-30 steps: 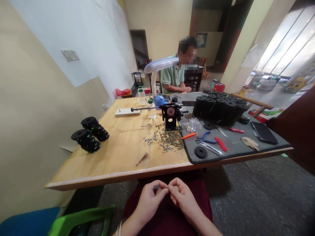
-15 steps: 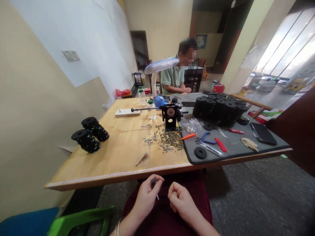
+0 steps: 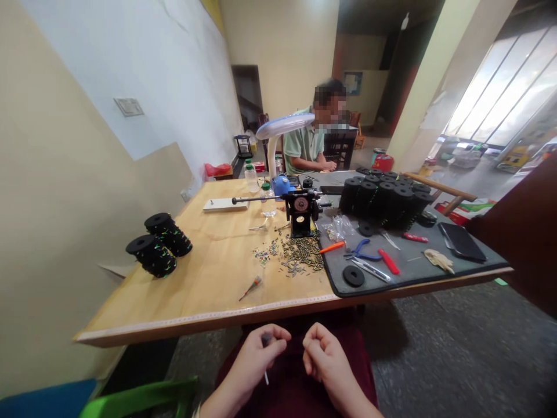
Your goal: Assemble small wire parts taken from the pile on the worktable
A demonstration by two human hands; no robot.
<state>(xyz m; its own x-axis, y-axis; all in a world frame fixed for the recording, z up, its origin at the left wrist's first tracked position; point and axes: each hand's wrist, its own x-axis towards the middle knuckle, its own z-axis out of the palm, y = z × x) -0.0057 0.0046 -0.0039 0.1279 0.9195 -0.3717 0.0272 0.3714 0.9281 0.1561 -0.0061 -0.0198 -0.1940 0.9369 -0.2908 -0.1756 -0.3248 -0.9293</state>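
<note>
In front of the table's edge, over my lap, my left hand is closed around a small dark object with a thin white stick poking out below. The fingers hide most of it, so its kind is unclear. Close by on the right, apart from the left, my right hand is closed in a pinch; anything between its fingertips is too small to make out. On the table ahead lie a small orange-topped screwdriver-like tool, a pile of small brass-coloured pieces and scattered coloured bits.
A black winding device with a long rod stands behind the pile. Black foam spools stand left, more right. Blue pliers, tweezers and a foam ring lie on the grey mat. A person sits opposite.
The view has tilted up slightly. My left hand has dropped a little, and the white stick has swung down and left. My right hand stays pinched in nearly the same place.
</note>
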